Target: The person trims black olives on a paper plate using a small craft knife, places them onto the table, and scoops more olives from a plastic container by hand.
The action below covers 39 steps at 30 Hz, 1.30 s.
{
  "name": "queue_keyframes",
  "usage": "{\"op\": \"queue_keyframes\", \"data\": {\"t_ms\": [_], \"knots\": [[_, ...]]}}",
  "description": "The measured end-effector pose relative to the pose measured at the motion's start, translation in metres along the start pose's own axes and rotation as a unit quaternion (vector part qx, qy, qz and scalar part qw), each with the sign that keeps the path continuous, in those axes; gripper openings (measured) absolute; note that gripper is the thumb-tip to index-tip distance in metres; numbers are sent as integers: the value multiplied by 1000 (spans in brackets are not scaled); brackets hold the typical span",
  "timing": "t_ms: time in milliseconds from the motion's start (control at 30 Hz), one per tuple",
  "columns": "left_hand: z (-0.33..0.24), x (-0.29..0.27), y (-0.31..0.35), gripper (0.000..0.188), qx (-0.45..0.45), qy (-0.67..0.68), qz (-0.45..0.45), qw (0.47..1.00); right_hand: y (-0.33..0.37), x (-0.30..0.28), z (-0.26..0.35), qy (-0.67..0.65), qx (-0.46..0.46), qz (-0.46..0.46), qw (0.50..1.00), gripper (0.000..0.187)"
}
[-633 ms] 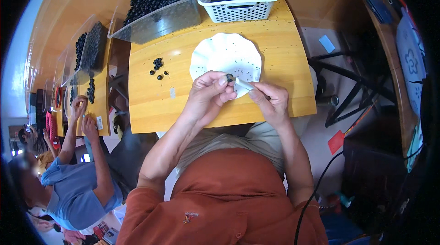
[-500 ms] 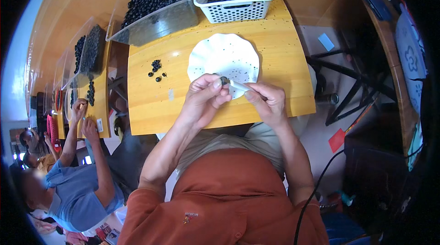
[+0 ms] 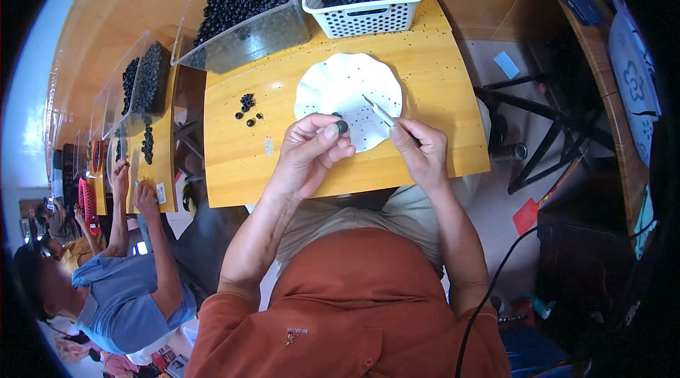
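Between the thumb and fingers of my left hand (image 3: 309, 148) is a small round black part (image 3: 341, 127). My right hand (image 3: 423, 148) grips a slim knife (image 3: 381, 113) with a pale handle, its thin dark tip pointing up and left, apart from the part. Both hands are over the near edge of a white scalloped plate (image 3: 326, 88), which is sprinkled with tiny black scraps. To the left on the yellow table (image 3: 234, 158) lies a little cluster of black parts (image 3: 247, 103).
Behind the plate stand a clear bin (image 3: 248, 42) and a white perforated basket (image 3: 365, 20), both holding many black parts. At the left a person in a blue shirt (image 3: 134, 289) works at another table. A black cable (image 3: 496, 275) runs past my right arm.
The knife has come away from the black part, its tip now raised above it. My right hand has shifted slightly right; the left still pinches the part.
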<state>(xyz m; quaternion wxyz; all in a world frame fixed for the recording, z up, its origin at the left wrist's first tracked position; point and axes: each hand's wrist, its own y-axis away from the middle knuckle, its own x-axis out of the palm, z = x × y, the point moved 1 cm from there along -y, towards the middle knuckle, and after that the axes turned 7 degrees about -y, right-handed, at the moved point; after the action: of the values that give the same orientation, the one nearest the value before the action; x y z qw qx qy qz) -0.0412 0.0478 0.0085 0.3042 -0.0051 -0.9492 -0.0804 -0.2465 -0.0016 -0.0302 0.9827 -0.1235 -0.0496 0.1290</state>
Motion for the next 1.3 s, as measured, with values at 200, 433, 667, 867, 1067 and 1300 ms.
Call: {"op": "queue_keyframes", "data": {"t_ms": [200,433,667,867,1067,1300], "knots": [[0,-3,-5,13,-1,-99,-40,994,1,-1,2,-12,10,-7,1000,31],[-34,19,-47,18,47,-323,-76,942,4,-2,0,-28,6,-37,999,30],[-83,37,-143,33,242,-439,-98,860,2,-3,0,-38,1,-54,998,31],[-51,3,-80,21,96,-720,22,687,1,-8,-3,-50,8,-69,996,33],[-48,-1,-53,21,77,-819,111,558,1,-8,0,-49,15,-57,997,34],[-40,-11,-55,22,84,-838,149,518,2,-6,-1,-44,12,-59,997,34]]}}
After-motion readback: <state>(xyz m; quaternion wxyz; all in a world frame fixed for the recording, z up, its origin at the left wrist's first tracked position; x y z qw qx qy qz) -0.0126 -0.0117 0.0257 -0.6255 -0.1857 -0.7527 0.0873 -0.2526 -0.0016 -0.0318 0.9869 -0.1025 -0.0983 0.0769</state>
